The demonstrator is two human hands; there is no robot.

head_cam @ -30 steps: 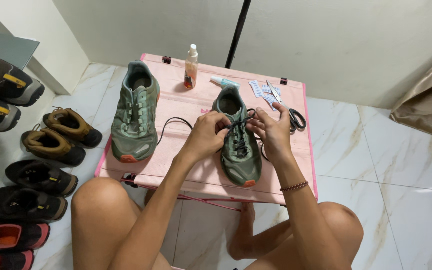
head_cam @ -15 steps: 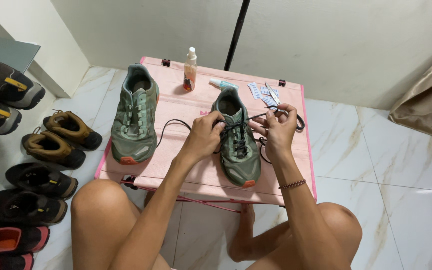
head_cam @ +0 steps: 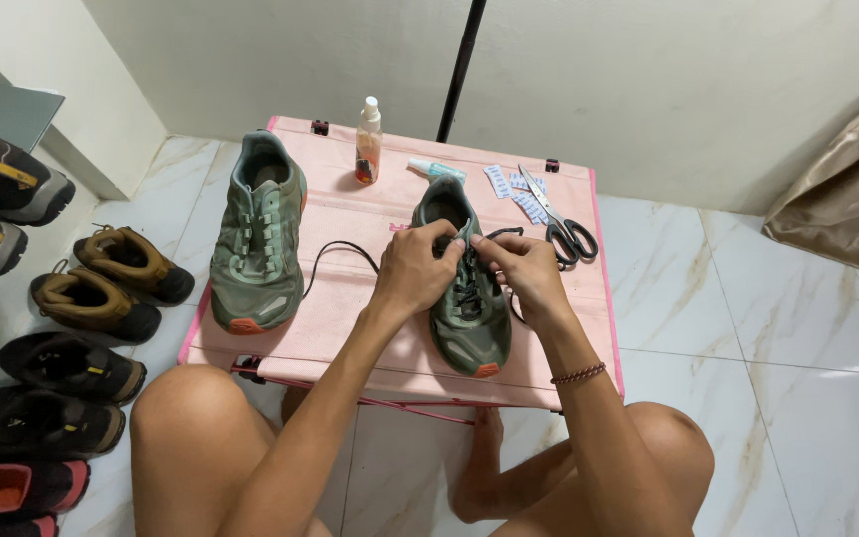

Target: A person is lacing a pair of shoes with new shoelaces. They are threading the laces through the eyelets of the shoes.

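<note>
Now, both hands are together over the shoe's tongue; half a second ago the right one was out to the right, pulling the lace.
Left hand: pinches the black lace at the upper eyelets.
Right hand: fingers narrow, gripping the same lace.
Green shoe: middle of the pink tabletop, toe near.
Meaning: probably the lace is being threaded again.
Around: second shoe left, scissors far right, spray bottle far.

Two green shoes, one spray bottle, one scissors.
</note>
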